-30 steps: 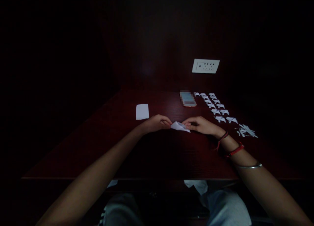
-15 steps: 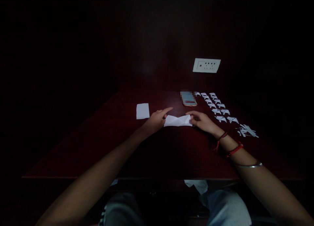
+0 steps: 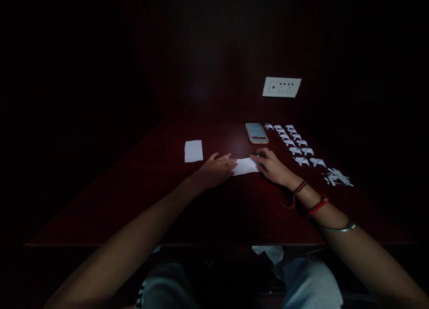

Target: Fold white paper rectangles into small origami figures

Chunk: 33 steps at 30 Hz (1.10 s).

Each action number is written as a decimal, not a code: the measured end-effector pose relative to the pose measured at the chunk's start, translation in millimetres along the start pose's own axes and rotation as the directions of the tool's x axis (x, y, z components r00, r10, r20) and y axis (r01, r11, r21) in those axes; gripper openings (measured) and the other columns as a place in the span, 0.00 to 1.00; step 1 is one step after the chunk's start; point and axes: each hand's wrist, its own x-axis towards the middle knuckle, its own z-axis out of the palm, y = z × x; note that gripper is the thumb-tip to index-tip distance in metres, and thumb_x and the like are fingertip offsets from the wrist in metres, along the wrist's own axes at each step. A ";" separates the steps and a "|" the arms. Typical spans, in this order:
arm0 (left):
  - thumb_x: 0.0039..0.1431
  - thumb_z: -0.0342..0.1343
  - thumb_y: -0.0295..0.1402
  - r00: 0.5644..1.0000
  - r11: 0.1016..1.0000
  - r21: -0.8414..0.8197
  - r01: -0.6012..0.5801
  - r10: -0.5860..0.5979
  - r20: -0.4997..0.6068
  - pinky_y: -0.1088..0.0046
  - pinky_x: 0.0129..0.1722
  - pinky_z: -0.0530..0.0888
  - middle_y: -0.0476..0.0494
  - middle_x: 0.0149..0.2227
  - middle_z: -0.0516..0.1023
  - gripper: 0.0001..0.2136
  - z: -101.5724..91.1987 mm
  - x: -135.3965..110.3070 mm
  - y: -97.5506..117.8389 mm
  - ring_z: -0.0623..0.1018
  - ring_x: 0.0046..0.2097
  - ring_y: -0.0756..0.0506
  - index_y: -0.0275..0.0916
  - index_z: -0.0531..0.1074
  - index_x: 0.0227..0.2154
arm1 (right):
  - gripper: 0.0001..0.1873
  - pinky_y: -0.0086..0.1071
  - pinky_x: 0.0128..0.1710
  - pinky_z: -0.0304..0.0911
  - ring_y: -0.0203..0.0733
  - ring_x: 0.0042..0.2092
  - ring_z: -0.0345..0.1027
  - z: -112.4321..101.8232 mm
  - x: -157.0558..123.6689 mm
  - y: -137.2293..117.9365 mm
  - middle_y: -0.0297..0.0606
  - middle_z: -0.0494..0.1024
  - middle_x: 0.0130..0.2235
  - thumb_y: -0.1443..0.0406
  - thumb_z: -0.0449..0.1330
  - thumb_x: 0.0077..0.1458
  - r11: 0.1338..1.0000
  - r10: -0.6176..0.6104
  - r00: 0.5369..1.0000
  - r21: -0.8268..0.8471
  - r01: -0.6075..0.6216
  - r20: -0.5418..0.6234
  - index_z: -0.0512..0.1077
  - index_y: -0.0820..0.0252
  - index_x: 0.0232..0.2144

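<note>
One table (image 3: 134, 201): paper strip (image 3: 246, 167) between near and far edges.
Left hand (image 3: 217, 170): fingers apart, seemingly flattening one end.
Right hand (image 3: 273, 168): fingers bent, grip unclear, opposite end.
Folded pieces (image 3: 301, 161): toward right edge, likely for room.

Left hand (image 3: 218, 169) palm-down, right hand (image 3: 273, 167) arched.
</note>
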 end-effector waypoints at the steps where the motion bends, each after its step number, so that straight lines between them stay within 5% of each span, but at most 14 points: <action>1: 0.57 0.41 0.35 1.000 1.000 0.000 0.023 -0.023 0.000 0.56 0.51 0.45 0.48 0.52 0.60 0.16 1.3 -1.4 0.8 0.51 0.56 0.42 0.45 0.57 0.49 | 0.20 0.38 0.45 0.54 0.43 0.47 0.53 -0.3 -0.6 -0.3 0.44 0.59 0.47 0.67 0.49 0.50 0.999 -0.024 0.999 -0.026 0.025 0.026 0.61 0.57 0.47; 5: 0.54 0.43 0.45 0.991 0.991 -0.001 0.136 -0.136 0.001 0.48 0.49 0.40 0.47 0.52 0.59 0.19 0.6 -4.7 6.7 0.45 0.56 0.33 0.47 0.59 0.48 | 0.20 0.42 0.40 0.56 0.47 0.47 0.53 -2.3 -2.1 -0.5 0.43 0.60 0.49 0.59 0.46 0.52 0.996 -0.046 0.985 -0.068 0.058 0.169 0.59 0.55 0.48; 8: 0.56 0.39 0.45 0.991 0.990 -0.043 0.133 -0.132 0.027 0.49 0.49 0.40 0.46 0.47 0.65 0.18 -6.6 -4.5 11.7 0.52 0.55 0.36 0.46 0.62 0.46 | 0.22 0.45 0.39 0.55 0.49 0.47 0.53 -3.5 -1.8 0.2 0.42 0.60 0.50 0.57 0.44 0.53 0.996 -0.006 0.975 -0.083 0.025 0.224 0.55 0.53 0.50; 13: 0.58 0.39 0.37 0.997 0.990 -0.132 0.056 -0.050 0.053 0.62 0.47 0.55 0.45 0.36 0.69 0.14 -19.7 -2.3 16.5 0.67 0.41 0.47 0.38 0.69 0.33 | 0.22 0.48 0.40 0.53 0.50 0.48 0.53 -2.6 0.2 2.1 0.41 0.59 0.52 0.57 0.43 0.53 0.998 0.035 0.965 -0.066 -0.018 0.260 0.54 0.52 0.51; 19: 0.49 0.51 0.38 0.995 0.906 -0.422 0.023 0.022 0.102 0.74 0.41 0.62 0.47 0.38 0.65 0.15 -23.0 -1.5 18.6 0.66 0.40 0.48 0.40 0.64 0.41 | 0.19 0.44 0.42 0.54 0.46 0.48 0.55 0.2 3.0 3.5 0.40 0.64 0.48 0.64 0.46 0.53 0.999 0.035 0.988 -0.012 -0.033 0.153 0.58 0.54 0.49; 23: 0.49 0.51 0.37 0.980 0.850 -0.495 0.180 -0.198 0.017 0.73 0.40 0.63 0.46 0.42 0.61 0.19 -13.8 2.6 18.6 0.65 0.41 0.48 0.41 0.60 0.45 | 0.19 0.37 0.45 0.54 0.41 0.46 0.58 -5.3 5.1 -1.6 0.41 0.67 0.45 0.66 0.49 0.51 0.995 0.052 0.998 0.085 -0.054 0.031 0.61 0.60 0.47; 26: 0.48 0.51 0.35 0.940 0.828 -0.478 0.293 -0.340 -0.012 0.71 0.40 0.64 0.45 0.42 0.61 0.22 -4.0 6.5 17.5 0.65 0.42 0.46 0.41 0.57 0.48 | 0.18 0.34 0.44 0.56 0.40 0.43 0.62 -11.8 4.5 -7.3 0.44 0.69 0.42 0.66 0.50 0.49 0.968 0.219 0.975 0.138 -0.211 -0.043 0.63 0.64 0.45; 29: 0.48 0.51 0.35 0.934 0.842 -0.438 0.316 -0.357 -0.013 0.69 0.41 0.63 0.45 0.43 0.61 0.24 1.6 9.4 18.9 0.65 0.43 0.44 0.41 0.54 0.50 | 0.21 0.33 0.37 0.60 0.39 0.35 0.66 -14.1 2.6 -13.8 0.42 0.73 0.34 0.65 0.52 0.47 0.903 0.375 0.927 0.232 -0.363 -0.011 0.63 0.65 0.45; 33: 0.49 0.49 0.30 0.931 0.854 -0.408 0.324 -0.363 -0.021 0.68 0.43 0.63 0.44 0.46 0.61 0.26 3.5 12.3 23.7 0.64 0.45 0.45 0.41 0.49 0.52 | 0.27 0.28 0.30 0.61 0.33 0.26 0.65 -9.0 0.9 -23.5 0.34 0.73 0.27 0.67 0.56 0.43 0.823 0.404 0.912 0.408 -0.395 0.068 0.58 0.63 0.48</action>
